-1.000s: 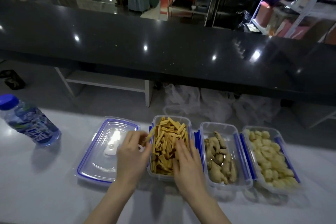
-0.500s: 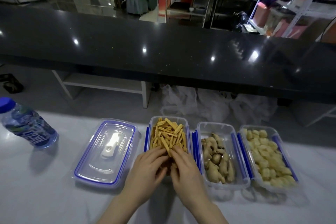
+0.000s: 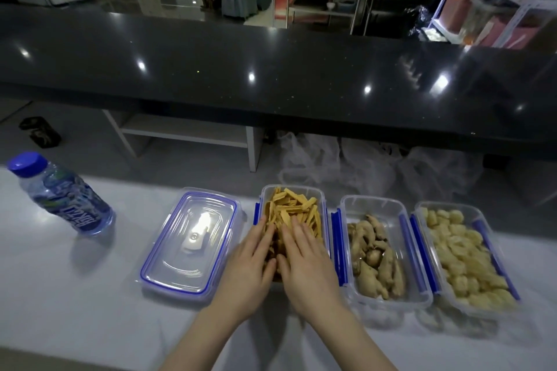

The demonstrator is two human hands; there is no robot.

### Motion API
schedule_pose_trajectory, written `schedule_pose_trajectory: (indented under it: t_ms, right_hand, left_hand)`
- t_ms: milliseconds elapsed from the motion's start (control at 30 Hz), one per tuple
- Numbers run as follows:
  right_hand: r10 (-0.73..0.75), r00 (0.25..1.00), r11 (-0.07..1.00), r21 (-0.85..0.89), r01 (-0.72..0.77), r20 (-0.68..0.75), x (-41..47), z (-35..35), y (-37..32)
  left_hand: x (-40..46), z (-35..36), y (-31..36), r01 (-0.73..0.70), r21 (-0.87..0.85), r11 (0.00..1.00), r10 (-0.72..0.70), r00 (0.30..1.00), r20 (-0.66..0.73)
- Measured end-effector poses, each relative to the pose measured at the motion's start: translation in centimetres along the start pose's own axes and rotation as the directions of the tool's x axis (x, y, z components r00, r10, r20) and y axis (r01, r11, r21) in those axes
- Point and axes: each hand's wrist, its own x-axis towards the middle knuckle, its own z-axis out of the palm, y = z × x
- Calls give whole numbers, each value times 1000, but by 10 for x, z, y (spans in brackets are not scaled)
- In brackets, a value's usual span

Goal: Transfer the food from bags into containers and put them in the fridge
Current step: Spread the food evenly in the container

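Three clear containers with blue clips stand in a row on the white counter [image 3: 75,295]. The left container [image 3: 323,199] holds yellow-orange strips [image 3: 291,209]. The middle container [image 3: 370,205] holds ginger roots [image 3: 373,256]. The right container [image 3: 422,211] holds pale yellow chunks [image 3: 464,253]. My left hand [image 3: 250,265] and my right hand [image 3: 307,262] lie flat side by side on the strips, fingers together, pressing on the near half. A clear lid with a blue rim [image 3: 190,241] lies flat to the left of the strip container.
A water bottle with a blue cap [image 3: 60,194] stands at the counter's left. Empty crumpled plastic bags [image 3: 346,163] lie beyond the containers. A black raised countertop [image 3: 271,69] runs across behind them.
My left hand moved from the container's left edge onto the strips. Both hands have since slid a little farther up over the strips.
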Motion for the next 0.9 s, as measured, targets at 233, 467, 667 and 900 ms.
schedule_pose_trajectory:
  t_ms: [233,467,667,900]
  right_hand:
    - [47,999,997,66,-46,-20,12,-1,-4]
    - [29,998,994,-104,-22,63,5,12,-21]
    - [-3,996,997,-81,11,94,4,13,-28]
    - [81,997,961,263,-83,18,9,-13,-13]
  left_hand:
    - [-12,-27,-19,206,13,978,-197,953,-230]
    - [-24,-29,-47,364,38,930,-345,906,-244]
    - [-21,-30,-52,419,-49,907,-411,853,-320]
    - [-20,-48,-33,335,-34,942,-318,851,-418]
